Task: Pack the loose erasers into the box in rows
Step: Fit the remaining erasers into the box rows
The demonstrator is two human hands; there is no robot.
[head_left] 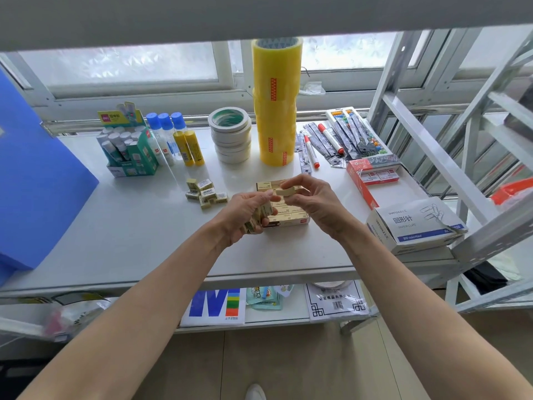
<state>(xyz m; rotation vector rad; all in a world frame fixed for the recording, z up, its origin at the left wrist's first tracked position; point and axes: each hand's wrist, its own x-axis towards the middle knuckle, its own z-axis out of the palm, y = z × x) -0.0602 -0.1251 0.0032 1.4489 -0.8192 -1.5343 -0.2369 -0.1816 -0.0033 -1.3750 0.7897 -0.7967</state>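
At a white table [129,226] crowded with stationery, your two hands meet just above an open box [288,216] of erasers. Your right hand [314,202] pinches a single pale eraser [285,191] between thumb and fingertips, holding it over the far end of the box. Your left hand [245,215] is closed around a small stack of erasers [259,217], its thumb stretched toward the one in your right hand. Inside the box, rows of wrapped erasers already lie side by side, partly hidden behind your fingers. A loose heap of erasers [206,192] sits on the table just left of the box, apart from it. Behind the box stand a tall column of yellow tape rolls [275,102] and a shorter stack of white tape rolls [230,134]; glue sticks [190,147] stand farther left, and a carton of paper clips [415,223] lies to the right.
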